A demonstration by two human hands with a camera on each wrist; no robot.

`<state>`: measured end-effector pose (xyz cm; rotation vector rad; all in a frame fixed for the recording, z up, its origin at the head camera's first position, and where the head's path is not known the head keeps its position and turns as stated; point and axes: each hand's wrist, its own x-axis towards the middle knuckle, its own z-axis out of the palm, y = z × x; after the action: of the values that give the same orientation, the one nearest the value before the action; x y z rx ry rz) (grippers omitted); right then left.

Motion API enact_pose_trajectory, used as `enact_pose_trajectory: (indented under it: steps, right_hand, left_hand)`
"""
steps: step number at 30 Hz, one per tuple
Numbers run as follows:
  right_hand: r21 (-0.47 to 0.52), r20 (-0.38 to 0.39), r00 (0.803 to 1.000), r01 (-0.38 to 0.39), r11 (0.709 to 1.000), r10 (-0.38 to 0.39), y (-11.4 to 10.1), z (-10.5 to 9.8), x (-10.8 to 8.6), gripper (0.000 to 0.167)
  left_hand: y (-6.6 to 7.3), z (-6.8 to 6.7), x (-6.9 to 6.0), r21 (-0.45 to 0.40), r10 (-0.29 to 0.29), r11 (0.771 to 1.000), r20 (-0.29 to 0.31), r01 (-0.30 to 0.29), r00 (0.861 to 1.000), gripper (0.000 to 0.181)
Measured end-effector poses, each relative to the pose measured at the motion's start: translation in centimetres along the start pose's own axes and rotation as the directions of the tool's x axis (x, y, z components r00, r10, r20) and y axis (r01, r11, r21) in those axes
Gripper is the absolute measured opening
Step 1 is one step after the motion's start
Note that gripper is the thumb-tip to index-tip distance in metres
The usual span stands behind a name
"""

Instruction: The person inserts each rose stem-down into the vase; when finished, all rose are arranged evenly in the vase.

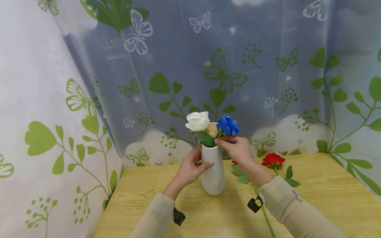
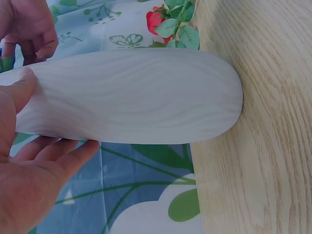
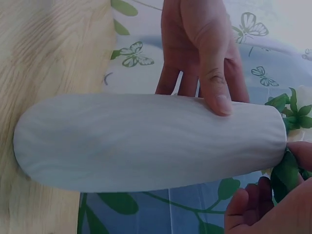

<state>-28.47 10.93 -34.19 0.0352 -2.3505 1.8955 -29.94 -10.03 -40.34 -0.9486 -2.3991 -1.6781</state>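
Observation:
A white vase [image 1: 213,180] with a wavy surface stands upright on the table. My left hand [image 1: 190,168] grips its upper part, thumb on the near side and fingers behind; the left wrist view shows this hand [image 2: 36,175] around the vase [image 2: 146,97]. In the vase are a white rose [image 1: 197,121], a peach rose [image 1: 212,130] and a blue rose [image 1: 228,125]. Just above the rim, my right hand [image 1: 237,150] pinches the blue rose below its bloom. In the right wrist view, a green leaf [image 3: 284,176] lies by that hand's fingers, and the stem is hidden.
Right of the vase, a red rose [image 1: 273,160] lies on the wooden table [image 1: 321,191]. Another red bloom is partly hidden behind my right wrist, with leaves [image 1: 241,178] and a long stem [image 1: 267,219] under the forearm. A printed curtain [image 1: 166,49] hangs behind the table.

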Motion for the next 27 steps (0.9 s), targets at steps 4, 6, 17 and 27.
enact_pose_trajectory:
  steps: [4, 6, 17, 27]
  right_hand:
    - [0.051, 0.044, 0.997, -0.069, 0.996, 0.066, 0.0, -0.2, 0.2, 0.052]
    - [0.072, 0.058, 0.995, -0.083, 0.994, 0.079, 0.2, -0.2, 0.2, 0.054]
    - [0.108, 0.088, 0.996, -0.024, 0.994, 0.014, 1.4, -0.8, -0.2, 0.054]
    - [0.204, 0.102, 0.995, -0.020, 0.979, -0.001, 2.5, -4.3, -0.7, 0.058]
  left_hand:
    - [0.1, 0.0, 0.1, -0.003, 0.004, 1.000, -0.003, -0.004, 1.000, 0.073]
    - [0.1, 0.0, 0.0, -0.004, 0.005, 1.000, -0.005, -0.005, 1.000, 0.074]
    - [0.0, 0.1, -0.2, -0.027, 0.004, 1.000, 0.005, -0.003, 1.000, 0.075]
    - [0.0, 0.0, -0.1, -0.014, 0.011, 1.000, -0.007, -0.012, 1.000, 0.076]
